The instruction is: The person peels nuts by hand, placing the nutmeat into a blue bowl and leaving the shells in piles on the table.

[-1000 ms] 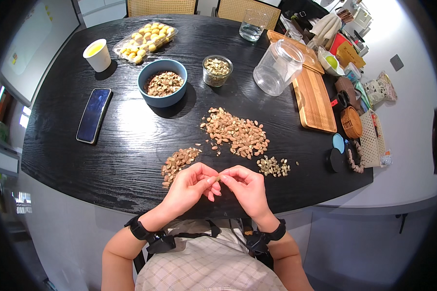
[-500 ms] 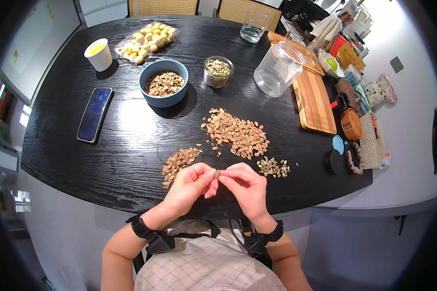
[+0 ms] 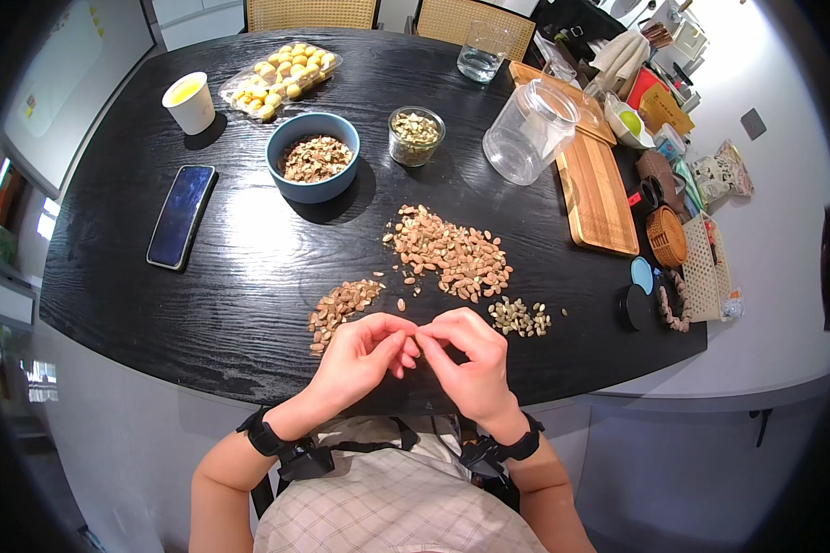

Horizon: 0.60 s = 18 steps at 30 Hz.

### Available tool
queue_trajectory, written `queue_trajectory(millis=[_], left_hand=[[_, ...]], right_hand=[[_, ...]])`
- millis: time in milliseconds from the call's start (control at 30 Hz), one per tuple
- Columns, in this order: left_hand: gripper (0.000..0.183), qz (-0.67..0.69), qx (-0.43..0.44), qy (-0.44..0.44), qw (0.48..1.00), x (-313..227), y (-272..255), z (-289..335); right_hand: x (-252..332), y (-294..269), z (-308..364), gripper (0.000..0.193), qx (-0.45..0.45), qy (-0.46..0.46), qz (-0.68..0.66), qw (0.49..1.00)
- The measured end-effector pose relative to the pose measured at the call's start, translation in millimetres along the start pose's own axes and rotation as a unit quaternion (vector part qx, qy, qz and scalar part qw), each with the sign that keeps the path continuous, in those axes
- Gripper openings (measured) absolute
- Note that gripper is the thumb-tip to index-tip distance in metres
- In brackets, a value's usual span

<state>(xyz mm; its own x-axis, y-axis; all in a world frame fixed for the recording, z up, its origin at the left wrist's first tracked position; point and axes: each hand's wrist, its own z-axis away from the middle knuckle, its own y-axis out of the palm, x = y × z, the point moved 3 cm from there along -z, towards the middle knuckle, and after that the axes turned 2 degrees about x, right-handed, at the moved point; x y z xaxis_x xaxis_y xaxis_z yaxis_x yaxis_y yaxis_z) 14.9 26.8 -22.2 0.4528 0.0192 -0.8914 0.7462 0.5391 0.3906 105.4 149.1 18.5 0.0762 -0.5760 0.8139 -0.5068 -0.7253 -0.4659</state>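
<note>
Over the near edge of the table, my left hand and my right hand meet fingertip to fingertip. Both are closed in a pinch on a tiny pumpkin seed, which the fingers mostly hide. A single pale-brown piece lies just beyond them. By my left hand is a pile of brown seeds or shells; right of my right hand is a small heap of green kernels. Farther off spreads a larger pile of tan-brown seeds.
Beyond the piles stand a blue bowl of brown shells, a glass cup of green kernels and a clear jar. A phone, paper cup and box of yellow balls are left; a wooden board is right.
A small pale-brown piece now lies on the table just beyond my hands. The seed between my fingertips is less visible; my hands have stayed nearly in place.
</note>
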Motion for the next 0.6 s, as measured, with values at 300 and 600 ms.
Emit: queue_trajectory(millis=[300,600], left_hand=[[0.006,-0.302,-0.151,0.133,0.932,-21,-28,11],[0.016,-0.271,-0.065,0.035,0.96,-13,-18,8]], right_hand=[[-16,1,-27,0.013,0.072,-0.067,0.149,0.984],[-17,9,-26,0.011,0.087,-0.092,0.137,0.982]])
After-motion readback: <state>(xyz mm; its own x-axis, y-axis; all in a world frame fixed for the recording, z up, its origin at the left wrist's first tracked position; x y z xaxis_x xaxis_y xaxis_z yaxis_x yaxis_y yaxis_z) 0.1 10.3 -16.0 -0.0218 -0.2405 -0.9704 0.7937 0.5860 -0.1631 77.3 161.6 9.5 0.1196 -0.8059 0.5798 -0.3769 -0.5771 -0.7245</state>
